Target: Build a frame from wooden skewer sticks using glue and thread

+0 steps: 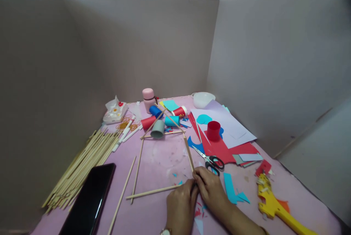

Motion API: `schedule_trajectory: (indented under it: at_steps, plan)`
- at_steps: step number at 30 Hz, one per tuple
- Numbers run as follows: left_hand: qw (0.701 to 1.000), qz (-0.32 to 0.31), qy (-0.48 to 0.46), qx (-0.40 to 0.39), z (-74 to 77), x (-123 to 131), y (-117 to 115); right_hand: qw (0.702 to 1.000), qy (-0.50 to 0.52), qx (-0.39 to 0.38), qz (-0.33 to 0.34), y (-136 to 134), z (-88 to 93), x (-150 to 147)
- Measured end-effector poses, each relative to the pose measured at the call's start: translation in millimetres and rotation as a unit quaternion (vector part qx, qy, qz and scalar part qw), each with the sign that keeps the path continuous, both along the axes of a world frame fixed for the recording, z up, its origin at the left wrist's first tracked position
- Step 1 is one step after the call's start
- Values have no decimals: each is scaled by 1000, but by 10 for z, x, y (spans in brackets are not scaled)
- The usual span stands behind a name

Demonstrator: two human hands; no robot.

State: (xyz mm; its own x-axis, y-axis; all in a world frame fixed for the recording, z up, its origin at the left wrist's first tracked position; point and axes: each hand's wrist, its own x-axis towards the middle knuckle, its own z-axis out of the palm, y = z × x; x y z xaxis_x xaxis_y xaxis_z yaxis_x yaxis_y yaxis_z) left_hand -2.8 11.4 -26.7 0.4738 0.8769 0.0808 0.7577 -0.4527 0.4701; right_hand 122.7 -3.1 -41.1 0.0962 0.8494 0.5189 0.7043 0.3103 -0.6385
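Note:
Both hands meet low in the middle of the pink table (159,158). My left hand (181,205) and my right hand (211,187) are closed, pinching the corner where two thin wooden sticks join. One stick (153,192) runs left from the hands; another (189,152) runs up and away. They belong to a stick frame (138,169) lying flat on the table. Whatever binds the corner is hidden under the fingers.
A bundle of sticks (82,165) and a black phone (90,200) lie at left. Scissors (210,160), red and lilac paper (227,143), a red paper cylinder (213,130), a yellow glue gun (274,205), paper rolls (159,121), a pink bottle (148,99), a white bowl (203,99). Grey partitions enclose the table.

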Motion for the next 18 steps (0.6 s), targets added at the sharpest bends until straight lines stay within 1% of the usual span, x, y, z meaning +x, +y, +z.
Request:
schedule_trajectory:
  at_steps: [18]
  plan:
    - [1000, 12, 10, 8, -2, 2, -52, 1000, 16, -24, 3, -48, -48, 11]
